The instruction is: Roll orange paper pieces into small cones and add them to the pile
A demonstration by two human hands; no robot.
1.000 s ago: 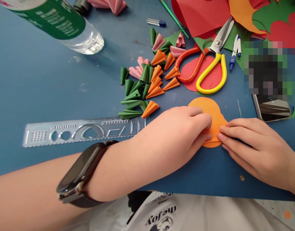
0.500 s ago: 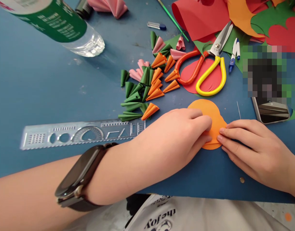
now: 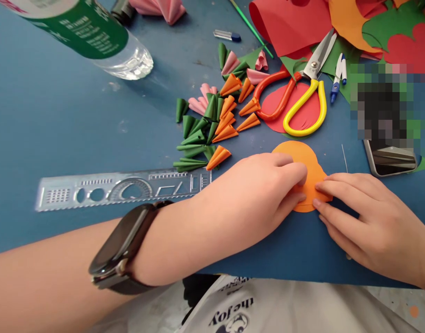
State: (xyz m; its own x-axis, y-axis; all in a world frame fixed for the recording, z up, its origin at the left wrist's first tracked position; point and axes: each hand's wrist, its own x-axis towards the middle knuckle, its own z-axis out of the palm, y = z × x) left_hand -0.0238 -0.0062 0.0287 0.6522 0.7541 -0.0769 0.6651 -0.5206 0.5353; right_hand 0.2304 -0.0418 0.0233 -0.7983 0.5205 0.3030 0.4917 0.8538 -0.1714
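Note:
An orange paper cut-out (image 3: 304, 159) with rounded lobes lies flat on the blue table (image 3: 66, 125) near its front edge. My left hand (image 3: 254, 194), a dark watch on its wrist, pinches the paper's lower left part with curled fingers. My right hand (image 3: 365, 217) meets it from the right, fingertips pressed on the paper's lower right edge. Both hands hold the same piece, fingertip to fingertip.
A pile of small folded green, orange and pink paper cones (image 3: 212, 120) lies behind my left hand. Scissors (image 3: 299, 88) with orange and yellow handles rest on red paper. A clear stencil ruler (image 3: 122, 187), a water bottle (image 3: 90, 32), pens (image 3: 337, 74) and a phone (image 3: 389, 159) are around.
My right fingertips have slid slightly further onto the orange paper's edge. The view shifted a little; the hands stay in place.

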